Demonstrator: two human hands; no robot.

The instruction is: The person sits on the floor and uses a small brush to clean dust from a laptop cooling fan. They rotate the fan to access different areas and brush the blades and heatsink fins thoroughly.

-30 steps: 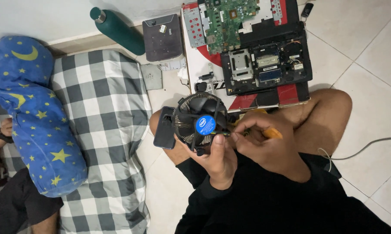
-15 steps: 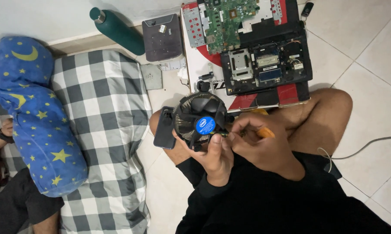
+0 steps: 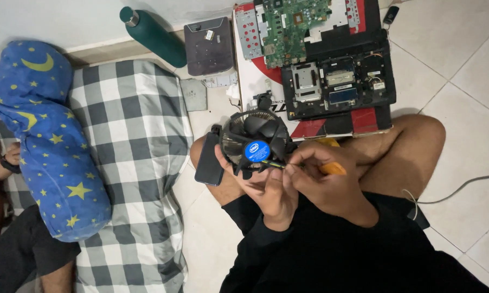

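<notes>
Hands: left hand (image 3: 266,190) grips cooler fan (image 3: 253,142); right hand (image 3: 328,182) pinches orange-handled screwdriver (image 3: 331,167) against it.

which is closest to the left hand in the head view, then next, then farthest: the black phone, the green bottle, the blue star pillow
From the left hand:
1. black phone, just to its left, on the knee.
2. green bottle, up by the wall.
3. blue star pillow, far left on the checked mattress.

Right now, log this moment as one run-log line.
left hand: holds cooler fan | right hand: screwdriver tip at fan | opened laptop on floor beyond
</notes>
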